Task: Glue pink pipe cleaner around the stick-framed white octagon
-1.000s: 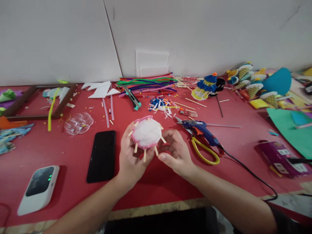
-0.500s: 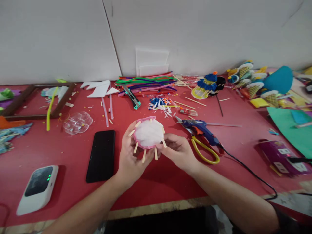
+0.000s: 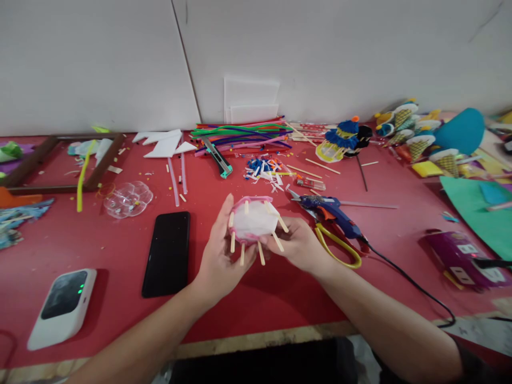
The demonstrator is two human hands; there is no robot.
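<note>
Both my hands hold a small craft piece (image 3: 254, 220) above the red table (image 3: 280, 288): a white disc with a pink rim and several short wooden sticks poking out around it. My left hand (image 3: 218, 256) cups it from the left and below, fingers curled up along its edge. My right hand (image 3: 300, 244) grips its right side, thumb and fingers pinched near the sticks. The piece is tilted toward the right.
A black phone (image 3: 168, 253) lies left of my hands, a white device (image 3: 62, 306) at the front left. A blue glue gun (image 3: 332, 212) and yellow-handled scissors (image 3: 340, 250) lie to the right. Pipe cleaners (image 3: 240, 136), a cutter (image 3: 218, 157), and craft scraps crowd the back.
The craft piece has tilted and shifted slightly right. My right hand has closed in onto its right edge, and my left hand's fingers have risen along its left side.
</note>
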